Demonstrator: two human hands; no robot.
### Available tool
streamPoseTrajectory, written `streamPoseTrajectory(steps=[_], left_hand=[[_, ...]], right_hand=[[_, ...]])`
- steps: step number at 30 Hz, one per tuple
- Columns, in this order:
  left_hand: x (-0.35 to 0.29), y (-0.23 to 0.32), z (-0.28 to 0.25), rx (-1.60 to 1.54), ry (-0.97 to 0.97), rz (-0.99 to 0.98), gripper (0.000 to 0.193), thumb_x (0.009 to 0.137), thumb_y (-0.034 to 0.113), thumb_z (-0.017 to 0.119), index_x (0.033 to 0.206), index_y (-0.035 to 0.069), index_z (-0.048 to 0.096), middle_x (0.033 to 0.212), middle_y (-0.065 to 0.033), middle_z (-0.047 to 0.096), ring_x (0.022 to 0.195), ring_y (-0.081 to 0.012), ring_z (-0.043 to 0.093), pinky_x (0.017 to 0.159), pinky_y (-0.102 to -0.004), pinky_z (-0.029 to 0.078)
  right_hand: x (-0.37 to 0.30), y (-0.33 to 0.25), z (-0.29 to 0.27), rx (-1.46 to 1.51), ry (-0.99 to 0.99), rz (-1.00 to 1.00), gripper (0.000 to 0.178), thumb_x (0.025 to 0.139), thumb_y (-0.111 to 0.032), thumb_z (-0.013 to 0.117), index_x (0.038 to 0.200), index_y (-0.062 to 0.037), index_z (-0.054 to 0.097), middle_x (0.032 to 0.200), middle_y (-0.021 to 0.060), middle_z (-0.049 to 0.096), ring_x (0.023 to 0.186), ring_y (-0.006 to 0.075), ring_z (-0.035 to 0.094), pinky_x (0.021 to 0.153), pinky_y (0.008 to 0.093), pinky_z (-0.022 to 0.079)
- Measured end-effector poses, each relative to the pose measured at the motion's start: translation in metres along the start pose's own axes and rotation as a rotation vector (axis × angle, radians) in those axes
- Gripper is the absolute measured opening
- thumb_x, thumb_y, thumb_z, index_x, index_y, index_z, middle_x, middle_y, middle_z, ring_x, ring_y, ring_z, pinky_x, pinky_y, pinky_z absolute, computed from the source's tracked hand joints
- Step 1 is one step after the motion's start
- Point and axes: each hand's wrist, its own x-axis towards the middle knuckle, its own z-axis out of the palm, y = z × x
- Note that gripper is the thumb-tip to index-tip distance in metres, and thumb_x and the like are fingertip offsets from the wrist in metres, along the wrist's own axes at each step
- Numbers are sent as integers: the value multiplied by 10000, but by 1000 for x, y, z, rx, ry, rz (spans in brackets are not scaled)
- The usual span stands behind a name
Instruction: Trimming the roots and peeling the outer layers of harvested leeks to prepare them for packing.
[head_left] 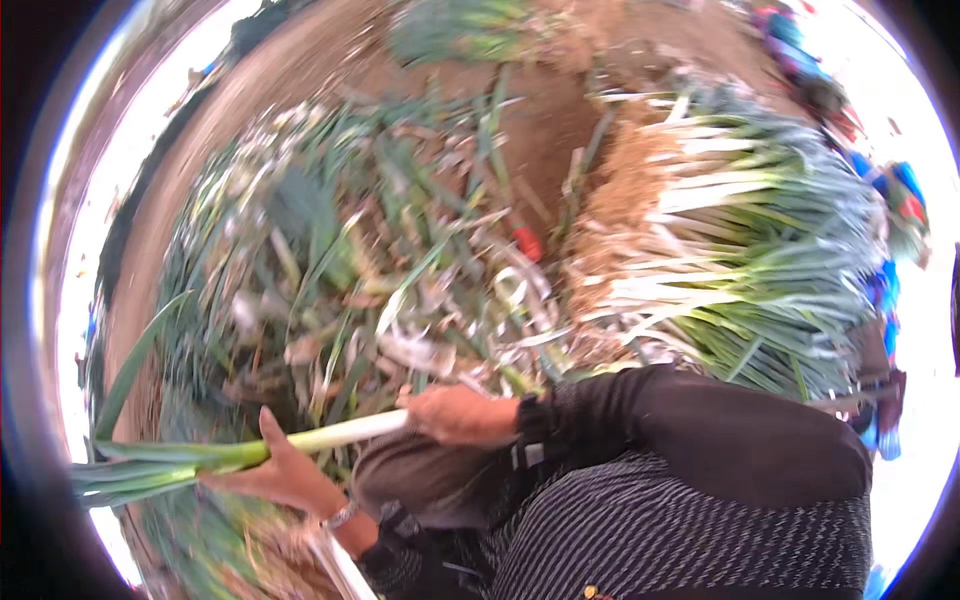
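A leek (330,434) lies nearly level across my lap, its green leaves to the left and its white shank to the right. My left hand (290,478) cradles it where the green begins, thumb raised on the near side of the leaves and fingers beneath. Around the white root end my right hand (452,414) is closed, hiding the tip. Just beyond both hands spreads a heap of loose leaf trimmings (340,270), green and pale mixed.
To the right, a large pile of leeks (740,230) lies with brown roots toward the middle. Something small and red (527,243) sits among the trimmings. Another leek bundle (460,30) rests on the soil at the far side. More leaves (215,545) lie at the lower left.
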Motion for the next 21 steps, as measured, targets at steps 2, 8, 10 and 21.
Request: streamPoseTrajectory(steps=[2, 8, 10, 21], left_hand=[[3, 49, 3, -105, -28, -9, 1113, 722, 316, 832, 1462, -77, 99, 1458, -301, 248, 1294, -409, 382, 1087, -459, 385], [-12, 189, -3, -947, -492, 395, 908, 795, 85, 718, 1493, 4, 143, 1334, -212, 494, 1017, -257, 596, 759, -310, 487], [-21, 210, -9, -923, -543, 654, 804, 791, 115, 733, 1454, -1, 293, 1307, -192, 522, 980, -233, 610, 744, -303, 488], [-53, 137, 24, -834, -895, 224, 630, 826, 98, 715, 1395, 62, 445, 1166, -92, 605, 784, -124, 609, 630, -245, 485]], right_hand=[[-2, 9, -10, 68, 109, -3, 224, 900, -104, 502, 1098, -6, 535, 817, 209, 597, 698, 353, 620, 566, 437, 475], [-22, 7, -113, 324, 360, 221, 476, 883, 4, 497, 1348, -18, 401, 946, 139, 613, 724, 250, 627, 658, 348, 545], [-28, 35, -148, 397, 683, 118, 481, 853, 49, 535, 1314, -32, 423, 983, 100, 609, 762, 234, 639, 689, 356, 561], [-200, 234, -415, -550, 1481, -85, 194, 935, -202, 569, 961, -10, 557, 697, 76, 630, 481, 147, 490, 458, 237, 431]])
